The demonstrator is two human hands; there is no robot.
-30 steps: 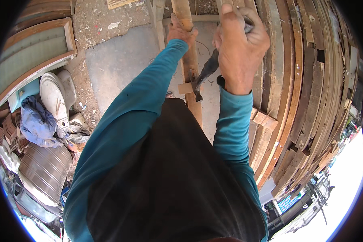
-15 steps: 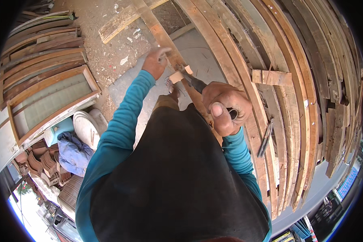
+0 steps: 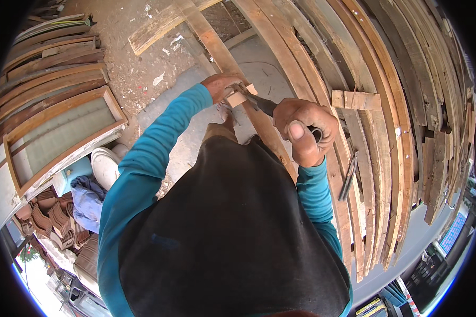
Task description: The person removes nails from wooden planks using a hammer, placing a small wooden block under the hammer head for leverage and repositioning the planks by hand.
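Holding hammer (image 3: 263, 105) in right grip (image 3: 305, 128), across plank (image 3: 271, 136).

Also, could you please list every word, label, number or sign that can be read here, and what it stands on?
No text can be clearly read.
Blue panel at the far right: pale marks, too small and blurred to read.
Black clothing: a faint bluish mark, no letters to make out.
Hammer and stacked boards: no lettering visible.
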